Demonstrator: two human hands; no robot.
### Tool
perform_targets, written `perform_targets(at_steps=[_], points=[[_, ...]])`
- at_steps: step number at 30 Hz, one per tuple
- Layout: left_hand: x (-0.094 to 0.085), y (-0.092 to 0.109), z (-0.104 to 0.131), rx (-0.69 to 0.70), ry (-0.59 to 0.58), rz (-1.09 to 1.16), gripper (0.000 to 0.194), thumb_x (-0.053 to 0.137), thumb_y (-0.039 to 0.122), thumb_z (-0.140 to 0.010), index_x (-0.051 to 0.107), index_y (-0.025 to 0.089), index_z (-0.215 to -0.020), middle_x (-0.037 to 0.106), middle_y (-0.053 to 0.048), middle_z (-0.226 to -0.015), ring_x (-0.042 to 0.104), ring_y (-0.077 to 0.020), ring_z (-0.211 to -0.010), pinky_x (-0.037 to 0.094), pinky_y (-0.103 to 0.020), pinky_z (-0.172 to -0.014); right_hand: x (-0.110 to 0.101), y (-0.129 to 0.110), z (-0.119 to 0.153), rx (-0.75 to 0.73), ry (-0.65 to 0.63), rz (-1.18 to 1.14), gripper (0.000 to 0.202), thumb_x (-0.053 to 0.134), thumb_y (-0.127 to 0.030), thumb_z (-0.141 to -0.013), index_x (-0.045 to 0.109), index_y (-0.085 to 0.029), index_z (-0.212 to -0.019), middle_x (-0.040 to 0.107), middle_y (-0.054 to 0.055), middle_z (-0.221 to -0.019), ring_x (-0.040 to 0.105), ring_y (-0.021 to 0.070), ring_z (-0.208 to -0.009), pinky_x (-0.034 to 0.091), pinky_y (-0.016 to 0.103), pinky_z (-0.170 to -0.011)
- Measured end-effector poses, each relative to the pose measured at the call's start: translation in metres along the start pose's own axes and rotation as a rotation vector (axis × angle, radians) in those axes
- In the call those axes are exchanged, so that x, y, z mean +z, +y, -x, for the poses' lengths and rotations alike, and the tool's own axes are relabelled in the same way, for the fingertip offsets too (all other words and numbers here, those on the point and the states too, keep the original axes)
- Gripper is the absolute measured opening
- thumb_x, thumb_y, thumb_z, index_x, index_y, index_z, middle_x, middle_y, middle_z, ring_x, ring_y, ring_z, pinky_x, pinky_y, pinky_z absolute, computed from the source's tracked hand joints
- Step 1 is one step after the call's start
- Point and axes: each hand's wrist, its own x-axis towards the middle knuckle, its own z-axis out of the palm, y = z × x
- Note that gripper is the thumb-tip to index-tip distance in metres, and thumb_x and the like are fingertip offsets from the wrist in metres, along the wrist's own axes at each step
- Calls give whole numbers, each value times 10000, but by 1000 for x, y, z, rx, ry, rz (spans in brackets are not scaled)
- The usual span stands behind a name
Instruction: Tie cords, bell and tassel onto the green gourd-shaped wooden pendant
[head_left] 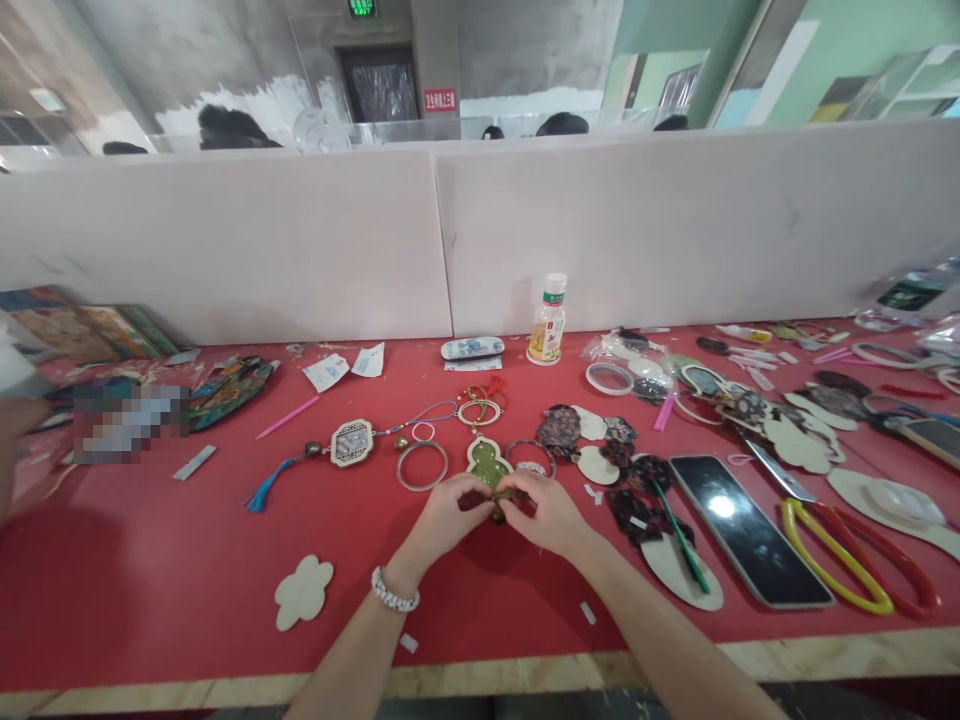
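Note:
A gourd-shaped pendant (487, 463) with a pale rim and a green face lies on the red table in front of me. My left hand (454, 512) and my right hand (546, 512) meet at its lower end, thumbs and forefingers pinched together. Between the fingertips is a small dark bronze-coloured piece (498, 514), like a bell; the fingers partly hide it. Above the pendant, a gold-coloured ring (480, 412) and a red tassel lie on its cord. Beside my hands are a grey bangle (421, 466) and another bangle (551, 456) on the right.
A tasselled pendant (352, 443) and a pale flower-shaped piece (304, 592) lie left. Rightward are a phone (750, 530), scissors (862, 560), a green pen (681, 538) and dark fabric pieces. A bottle (547, 320) stands before the white partition (300, 245). Someone's blurred arm (15, 440) shows far left.

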Motion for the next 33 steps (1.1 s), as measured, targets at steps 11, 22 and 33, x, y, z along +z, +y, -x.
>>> perform_targets(at_steps=[11, 22, 33], points=[[-1, 5, -1, 19, -13, 6, 75, 591, 196, -700, 619, 155, -756, 609, -43, -766, 563, -144, -706, 452, -243, -652, 4, 4, -1, -5, 16, -4, 93, 476, -154, -763, 558, -194, -778, 599, 16, -730, 540, 129, -662, 411, 223, -622], [0, -4, 0, 5, 2, 45, 96, 617, 254, -704, 655, 167, -692, 617, -36, -720, 570, -151, -697, 457, -250, -661, 7, 5, -1, -13, 12, -36, 111, 466, -166, -783, 572, -200, -786, 612, 22, -750, 549, 134, -680, 413, 226, -615], [1, -6, -1, 99, -16, 10, 138, 511, 169, -781, 628, 156, -708, 564, -28, -705, 535, -120, -629, 438, -223, -606, 7, 7, -1, -7, 11, -30, 115, 466, -178, -789, 577, -197, -809, 626, 32, -783, 567, 146, -719, 431, 243, -658]])
